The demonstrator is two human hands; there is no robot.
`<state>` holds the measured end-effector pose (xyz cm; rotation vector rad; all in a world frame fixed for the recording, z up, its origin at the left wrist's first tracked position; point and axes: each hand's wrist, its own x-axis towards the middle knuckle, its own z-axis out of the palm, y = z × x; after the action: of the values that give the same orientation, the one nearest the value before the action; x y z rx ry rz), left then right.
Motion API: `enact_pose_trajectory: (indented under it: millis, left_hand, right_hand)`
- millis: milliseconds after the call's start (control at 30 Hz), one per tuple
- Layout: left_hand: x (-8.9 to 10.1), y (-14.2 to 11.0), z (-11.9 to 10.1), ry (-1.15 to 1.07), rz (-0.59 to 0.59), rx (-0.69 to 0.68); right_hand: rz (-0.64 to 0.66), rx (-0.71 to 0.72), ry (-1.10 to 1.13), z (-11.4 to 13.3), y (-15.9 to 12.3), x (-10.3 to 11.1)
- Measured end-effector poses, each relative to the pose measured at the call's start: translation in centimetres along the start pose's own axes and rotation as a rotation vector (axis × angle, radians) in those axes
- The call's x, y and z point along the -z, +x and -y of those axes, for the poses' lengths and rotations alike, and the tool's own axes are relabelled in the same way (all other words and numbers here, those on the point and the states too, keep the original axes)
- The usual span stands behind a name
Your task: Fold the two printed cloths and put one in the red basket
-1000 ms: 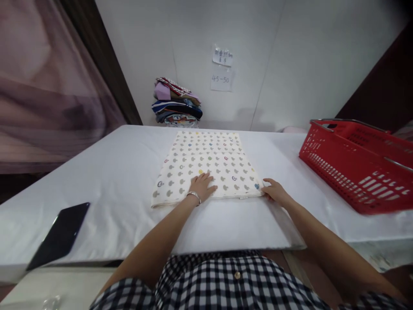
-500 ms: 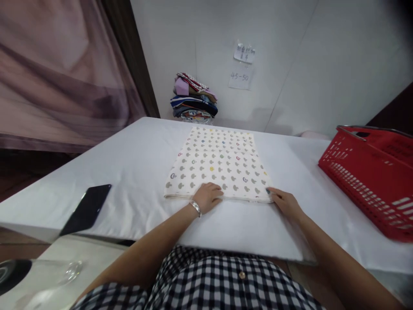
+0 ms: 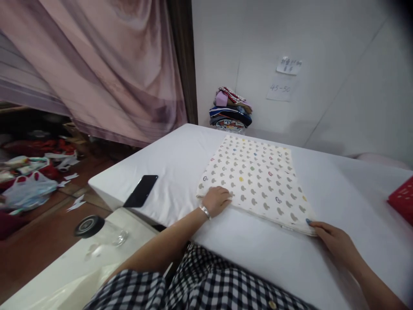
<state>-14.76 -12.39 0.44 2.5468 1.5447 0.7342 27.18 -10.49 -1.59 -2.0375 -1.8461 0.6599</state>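
Observation:
A folded cream cloth [image 3: 254, 181] printed with small grey mushroom-like shapes and a few coloured ones lies flat on the white-covered table [image 3: 155, 159]. My left hand [image 3: 217, 201], a silver bracelet at its wrist, rests palm down on the near edge by the left corner, fingers slightly bent. At the near right corner, my right hand [image 3: 334, 239] pinches the layered edge between thumb and fingers. The thumb's underside is hidden.
A black phone [image 3: 142, 191] lies left on the table. Lower left, a clear jar with a black lid [image 3: 90, 226] lies on a white surface. Folded fabrics [image 3: 230, 110] are stacked by the wall. A red basket [image 3: 402, 200] shows at the right edge; bags [image 3: 30, 189] lie on the floor.
My view has swung left, so everything sits farther right. My left hand has slid from the cloth's top to its near edge and toward the left corner. My right hand stays at its corner.

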Motion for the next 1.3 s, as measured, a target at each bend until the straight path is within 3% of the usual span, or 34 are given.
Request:
enact_pose_trajectory:
  millis: [167,300,433,633,967,1300]
  left_hand:
    - [3.4,-4.7,3.3,0.052,-0.194,0.329]
    - [4.1,-7.1,4.6,0.053,-0.142,0.512]
    - [3.9,-7.0,4.9,0.023,-0.089,0.567]
    - [3.7,-5.6,4.4,0.006,-0.103,0.667]
    - [6.5,-6.3,5.0,0.169,-0.011,0.814]
    - [6.8,-6.3,5.0,0.232,0.049,0.8]
  right_hand:
    - [-0.068,0.024,0.029,-0.6,0.1,-0.4]
    - [-0.065,-0.016,0.022,-0.6,0.1,-0.5]
    - [-0.087,-0.003,0.026,-0.4,-0.3,-0.5]
    - [-0.095,0.011,0.025,-0.8,-0.3,-0.8]
    - [0.009,0.103,0.046,1.9,-1.7,-1.2]
    - [0.021,0.099,0.12,1.0,-2.6,-2.6]
